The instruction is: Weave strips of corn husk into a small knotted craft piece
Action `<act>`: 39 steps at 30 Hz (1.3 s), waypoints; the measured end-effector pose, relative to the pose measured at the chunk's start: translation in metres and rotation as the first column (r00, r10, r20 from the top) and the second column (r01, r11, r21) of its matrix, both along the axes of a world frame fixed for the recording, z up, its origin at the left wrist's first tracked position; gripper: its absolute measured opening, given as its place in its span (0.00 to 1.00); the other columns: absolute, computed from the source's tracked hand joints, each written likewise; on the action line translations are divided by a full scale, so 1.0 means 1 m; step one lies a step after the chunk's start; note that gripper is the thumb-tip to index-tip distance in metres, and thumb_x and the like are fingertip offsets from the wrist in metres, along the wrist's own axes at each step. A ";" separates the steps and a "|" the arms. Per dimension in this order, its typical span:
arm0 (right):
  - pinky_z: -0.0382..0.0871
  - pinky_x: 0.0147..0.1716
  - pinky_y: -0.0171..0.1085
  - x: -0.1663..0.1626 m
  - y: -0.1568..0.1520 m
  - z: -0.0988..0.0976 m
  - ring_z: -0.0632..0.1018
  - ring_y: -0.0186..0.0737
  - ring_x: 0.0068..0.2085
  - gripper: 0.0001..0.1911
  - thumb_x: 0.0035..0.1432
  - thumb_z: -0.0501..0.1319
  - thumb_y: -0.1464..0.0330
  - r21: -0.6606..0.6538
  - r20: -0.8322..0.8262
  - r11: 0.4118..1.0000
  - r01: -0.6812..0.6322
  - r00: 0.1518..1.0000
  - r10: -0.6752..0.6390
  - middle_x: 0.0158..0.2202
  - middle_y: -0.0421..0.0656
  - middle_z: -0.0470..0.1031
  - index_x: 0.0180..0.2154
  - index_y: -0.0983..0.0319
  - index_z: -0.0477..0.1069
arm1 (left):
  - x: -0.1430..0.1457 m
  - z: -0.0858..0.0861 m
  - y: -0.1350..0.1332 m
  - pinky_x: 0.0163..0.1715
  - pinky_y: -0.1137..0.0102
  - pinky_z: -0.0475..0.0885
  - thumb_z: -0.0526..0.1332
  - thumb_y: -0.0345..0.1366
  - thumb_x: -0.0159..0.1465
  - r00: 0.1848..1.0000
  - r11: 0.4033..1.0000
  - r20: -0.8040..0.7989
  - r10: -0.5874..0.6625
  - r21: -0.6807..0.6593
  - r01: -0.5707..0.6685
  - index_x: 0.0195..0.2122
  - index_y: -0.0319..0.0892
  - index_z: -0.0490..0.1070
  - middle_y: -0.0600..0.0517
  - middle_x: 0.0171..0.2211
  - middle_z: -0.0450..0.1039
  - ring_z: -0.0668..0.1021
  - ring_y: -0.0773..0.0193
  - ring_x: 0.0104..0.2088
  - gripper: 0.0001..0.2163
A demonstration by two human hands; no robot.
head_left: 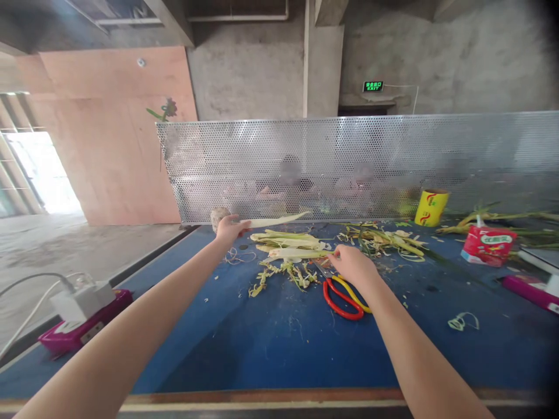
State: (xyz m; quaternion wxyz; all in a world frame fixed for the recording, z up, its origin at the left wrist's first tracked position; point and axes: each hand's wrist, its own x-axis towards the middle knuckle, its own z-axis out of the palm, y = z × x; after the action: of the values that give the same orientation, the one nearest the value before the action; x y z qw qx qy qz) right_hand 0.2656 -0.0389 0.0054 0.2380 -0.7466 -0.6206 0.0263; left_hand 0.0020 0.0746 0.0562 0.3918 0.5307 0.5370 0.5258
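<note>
My left hand (231, 228) is closed on the end of a long pale corn husk (279, 220), which points right above the table. My right hand (351, 265) pinches the greenish tip of another pale husk (299, 254). That one lies in front of a small stack of husks (286, 238). Torn, curled husk scraps (288, 272) are scattered just nearer to me. Beneath my right hand and wrist are scissors (345, 302) with red and yellow handles, their blades pointing up-left. A rough greyish ball-like thing (219, 216) sits behind my left hand, partly covered by it.
More husk trimmings (388, 241) lie behind my right hand. A yellow roll (431, 208) and a red carton (488, 244) stand at right. Purple power strips (85, 326) sit at both sides. A perforated metal screen (262, 169) closes the blue table's back; people are behind it.
</note>
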 end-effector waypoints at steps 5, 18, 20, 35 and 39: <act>0.64 0.37 0.33 -0.013 -0.002 0.009 0.74 0.38 0.37 0.15 0.60 0.45 0.61 0.303 -0.151 0.944 -0.130 0.972 0.182 0.37 0.46 0.72 0.40 0.62 0.64 | -0.004 -0.004 -0.055 0.26 0.74 0.71 0.65 0.27 0.52 0.970 0.988 0.192 -0.150 -0.009 0.154 0.51 0.37 0.59 0.46 0.34 0.72 0.75 0.68 0.29 0.26; 0.65 0.30 0.32 -0.024 -0.013 0.044 0.72 0.37 0.31 0.15 0.57 0.46 0.58 0.539 -0.325 0.840 -0.071 0.902 0.284 0.35 0.46 0.70 0.37 0.62 0.62 | -0.010 -0.022 -0.073 0.24 0.79 0.70 0.58 0.29 0.58 0.801 0.944 0.523 -0.291 0.023 0.328 0.31 0.38 0.66 0.53 0.25 0.71 0.72 0.76 0.21 0.01; 0.63 0.24 0.31 -0.043 -0.015 0.057 0.70 0.33 0.26 0.19 0.58 0.45 0.55 0.353 -0.423 0.894 -0.276 0.805 0.416 0.33 0.44 0.71 0.35 0.62 0.64 | -0.009 -0.022 -0.075 0.21 0.78 0.69 0.61 0.30 0.56 0.791 0.914 0.496 -0.358 0.015 0.405 0.33 0.36 0.67 0.53 0.24 0.71 0.71 0.75 0.20 0.05; 0.54 0.17 0.29 -0.102 0.010 0.002 0.60 0.28 0.17 0.13 0.55 0.53 0.58 0.148 -0.700 0.745 -0.651 0.463 0.544 0.18 0.34 0.60 0.30 0.61 0.66 | -0.001 -0.046 -0.084 0.19 0.74 0.66 0.67 0.33 0.46 0.834 0.855 0.200 -0.514 0.043 0.517 0.48 0.36 0.57 0.55 0.23 0.72 0.70 0.72 0.17 0.29; 0.53 0.17 0.29 -0.099 0.011 -0.006 0.61 0.28 0.18 0.11 0.52 0.56 0.60 0.153 -0.723 0.748 -0.646 0.443 0.530 0.19 0.35 0.62 0.26 0.62 0.64 | 0.001 -0.046 -0.089 0.23 0.72 0.67 0.66 0.33 0.48 0.853 0.865 0.158 -0.498 0.016 0.502 0.47 0.38 0.57 0.56 0.22 0.72 0.72 0.70 0.19 0.26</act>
State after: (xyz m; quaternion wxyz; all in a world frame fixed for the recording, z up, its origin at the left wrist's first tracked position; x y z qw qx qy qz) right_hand 0.1665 -0.0282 -0.0006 0.3847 -0.4231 -0.6879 0.4470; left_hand 0.0025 -0.0142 0.0104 0.5628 0.6038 0.3551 0.4389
